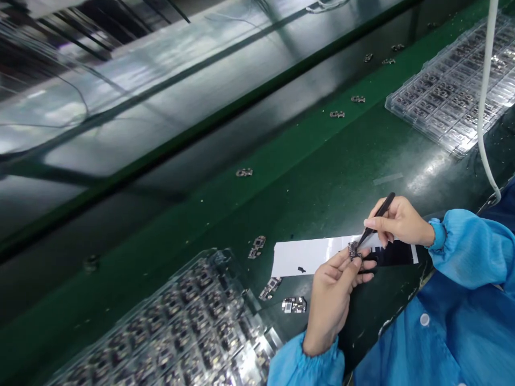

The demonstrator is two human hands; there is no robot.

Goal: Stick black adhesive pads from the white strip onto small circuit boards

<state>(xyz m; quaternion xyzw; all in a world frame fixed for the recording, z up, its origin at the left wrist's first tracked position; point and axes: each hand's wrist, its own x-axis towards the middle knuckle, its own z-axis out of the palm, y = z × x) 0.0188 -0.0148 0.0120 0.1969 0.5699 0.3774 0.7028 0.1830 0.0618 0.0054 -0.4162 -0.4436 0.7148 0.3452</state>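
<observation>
My left hand (336, 284) pinches a small circuit board (353, 251) between thumb and fingers, partly hidden by them. In my right hand (396, 219) is a pair of black tweezers (378, 215), slanted down so that the tips meet the board or hover just over it; I cannot tell which. Under both hands lies a white strip of backing paper (309, 252) with a small black piece (301, 269) on it and a black area (396, 253) at its right end. Left of my left hand rest several loose circuit boards (294, 305).
A clear plastic tray (277, 339) full of circuit boards fills the lower left. Another filled tray (392, 104) lies at the upper right, behind a hanging white cable (485, 102). More boards (244, 172) are scattered along the green bench (306, 198). A metal ledge (161, 112) runs behind.
</observation>
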